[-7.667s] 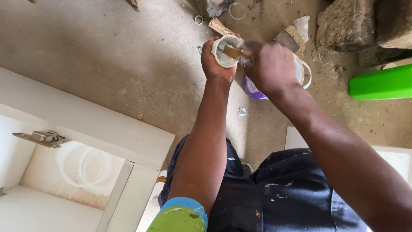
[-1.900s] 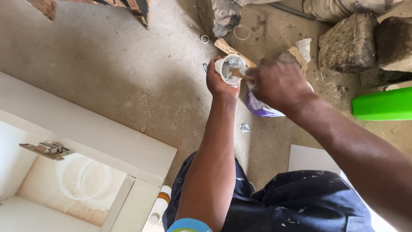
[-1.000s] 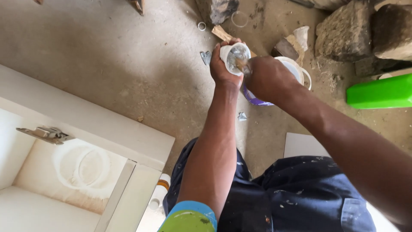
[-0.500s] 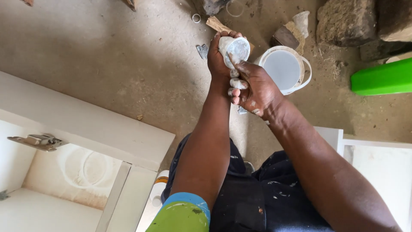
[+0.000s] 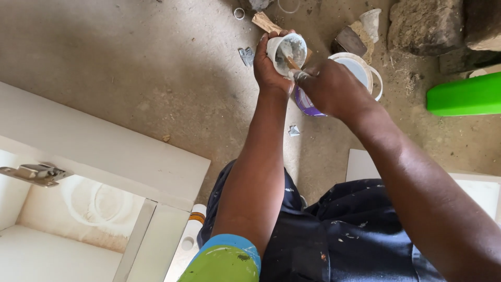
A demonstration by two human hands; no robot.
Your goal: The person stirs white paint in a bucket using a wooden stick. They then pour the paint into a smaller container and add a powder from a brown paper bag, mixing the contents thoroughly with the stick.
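While left hand [image 5: 269, 65] grips cup [image 5: 288, 52] | right hand [image 5: 329, 86] clenches mostly hidden stick [image 5: 291, 63]

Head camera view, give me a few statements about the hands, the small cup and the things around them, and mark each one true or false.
1. The left hand holds a small white cup. True.
2. The right hand holds a thin stick that reaches into the cup. True.
3. The white bucket lies on the white cabinet. False: it stands on the dirt floor behind the right hand.
4. A green object lies at the right edge. True.
5. The metal hinge is in the right hand's grip. False: it sits on the cabinet at far left, away from both hands.
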